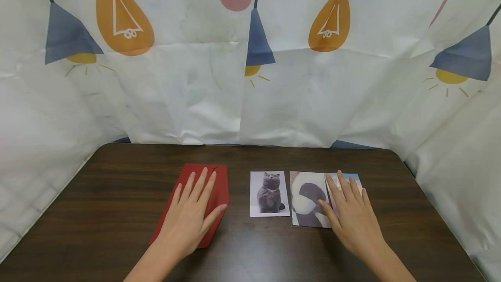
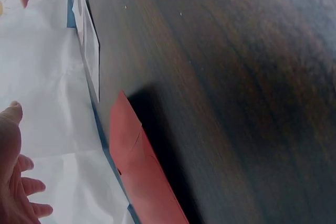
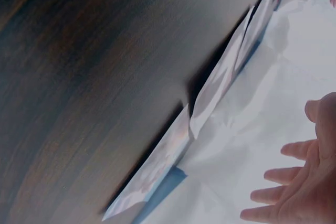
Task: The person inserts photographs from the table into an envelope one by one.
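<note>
My left hand is spread, fingers straight, over a red envelope on the left of the table. In the left wrist view, a gap shows between that hand and the envelope. To the envelope's right lies a photo card of a grey cat. Beside it is a larger card with a black-and-white animal picture. My right hand hovers, fingers spread, over another picture card, hiding much of it. In the right wrist view, both hand and cards show apart. Neither hand holds anything.
The dark wood-grain table has rounded far corners. A white curtain printed with lamps and bulbs hangs behind its far edge and along both sides.
</note>
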A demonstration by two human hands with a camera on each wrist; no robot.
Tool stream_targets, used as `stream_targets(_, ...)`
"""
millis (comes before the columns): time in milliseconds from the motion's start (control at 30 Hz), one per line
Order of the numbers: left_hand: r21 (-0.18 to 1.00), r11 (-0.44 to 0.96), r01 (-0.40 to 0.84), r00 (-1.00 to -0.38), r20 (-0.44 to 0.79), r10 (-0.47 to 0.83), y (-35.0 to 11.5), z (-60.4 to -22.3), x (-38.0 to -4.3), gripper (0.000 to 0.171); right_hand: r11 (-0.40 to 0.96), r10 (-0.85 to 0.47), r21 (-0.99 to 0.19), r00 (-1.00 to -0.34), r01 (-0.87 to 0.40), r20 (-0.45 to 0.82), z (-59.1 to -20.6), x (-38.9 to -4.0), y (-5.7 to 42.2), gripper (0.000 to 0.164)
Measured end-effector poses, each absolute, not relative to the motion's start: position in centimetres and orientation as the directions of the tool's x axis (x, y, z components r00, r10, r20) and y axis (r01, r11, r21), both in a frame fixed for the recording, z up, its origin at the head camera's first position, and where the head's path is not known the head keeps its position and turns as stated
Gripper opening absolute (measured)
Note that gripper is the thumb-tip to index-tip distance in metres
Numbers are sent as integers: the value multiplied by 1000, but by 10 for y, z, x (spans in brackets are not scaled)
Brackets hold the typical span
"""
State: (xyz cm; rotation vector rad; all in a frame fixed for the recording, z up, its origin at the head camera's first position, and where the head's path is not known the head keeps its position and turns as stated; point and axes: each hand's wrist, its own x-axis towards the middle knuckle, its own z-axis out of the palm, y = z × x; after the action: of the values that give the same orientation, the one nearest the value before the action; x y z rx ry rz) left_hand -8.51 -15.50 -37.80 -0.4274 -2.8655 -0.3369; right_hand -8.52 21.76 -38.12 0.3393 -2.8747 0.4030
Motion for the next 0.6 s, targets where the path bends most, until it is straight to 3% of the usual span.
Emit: stream_targets(600, 190, 936, 297, -941, 225, 253, -163, -377, -87, 82, 922, -216, -266, -945, -280, 247, -379, -94, 207, 66)
